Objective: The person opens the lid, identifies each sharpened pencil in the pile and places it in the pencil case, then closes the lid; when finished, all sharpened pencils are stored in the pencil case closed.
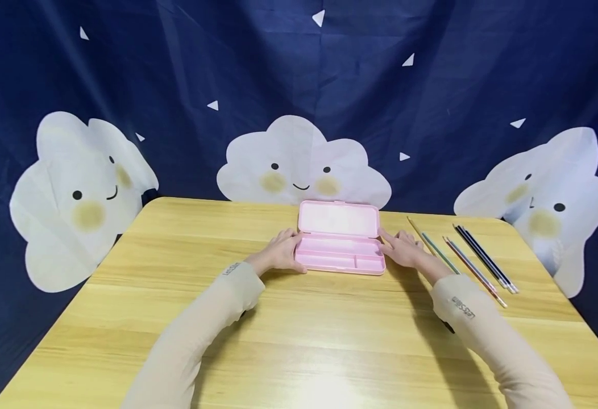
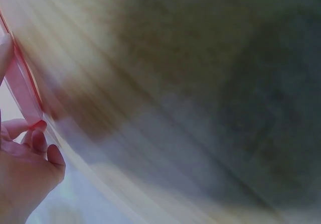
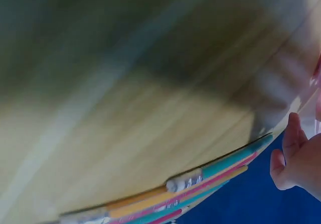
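Note:
A pink pencil case [image 1: 329, 268] lies open on the table, its lid tilted back and its compartments holding nothing. At its left end my left hand [image 1: 282, 251] grips the short side, thumb by the front corner and a finger near the hinge. The left wrist view shows part of that hand [image 2: 30, 171] against the pink edge of the case [image 2: 25, 83]. My right hand [image 1: 405, 250] holds the opposite end, its thumb and forefinger at the side near the hinge. Only some outer fingers of this hand [image 3: 303, 156] show in the right wrist view.
To the right of my right hand lie several pencils: a yellow and a green one [image 1: 441, 253], a pair with red and blue [image 1: 475, 270], and a dark bunch [image 1: 485, 258]. The wooden table [image 1: 176, 318] backs onto a blue cloud-print curtain [image 1: 299, 68].

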Tool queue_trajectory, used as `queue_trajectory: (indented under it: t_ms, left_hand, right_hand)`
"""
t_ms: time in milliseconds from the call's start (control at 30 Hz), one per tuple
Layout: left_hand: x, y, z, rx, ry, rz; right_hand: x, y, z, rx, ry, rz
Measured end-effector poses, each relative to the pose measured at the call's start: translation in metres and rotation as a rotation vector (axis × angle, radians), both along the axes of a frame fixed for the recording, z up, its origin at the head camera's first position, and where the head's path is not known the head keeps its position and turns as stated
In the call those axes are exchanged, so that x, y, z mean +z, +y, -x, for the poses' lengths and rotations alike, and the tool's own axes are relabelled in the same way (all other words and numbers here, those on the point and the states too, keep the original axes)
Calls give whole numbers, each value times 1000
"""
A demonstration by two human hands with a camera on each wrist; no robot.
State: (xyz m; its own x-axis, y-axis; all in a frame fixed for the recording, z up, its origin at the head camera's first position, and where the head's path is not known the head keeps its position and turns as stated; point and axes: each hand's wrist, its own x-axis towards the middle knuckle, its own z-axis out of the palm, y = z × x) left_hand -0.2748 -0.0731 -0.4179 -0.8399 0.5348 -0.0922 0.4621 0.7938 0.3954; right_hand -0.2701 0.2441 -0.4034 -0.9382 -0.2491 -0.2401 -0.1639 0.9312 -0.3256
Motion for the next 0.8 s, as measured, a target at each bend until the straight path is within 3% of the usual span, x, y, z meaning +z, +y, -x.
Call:
queue_trajectory:
  t_ms: [233,567,800]
  left_hand:
    - [2,-1,2,15,10,10]
    - [-2,-5,6,21,4,-26]
    - [4,-3,7,19,-10,46]
  right_hand:
    - [-1,2,-16,62,20,-11]
    - [0,1,-18,61,27,-23]
    - [0,2,-18,58,27,-5]
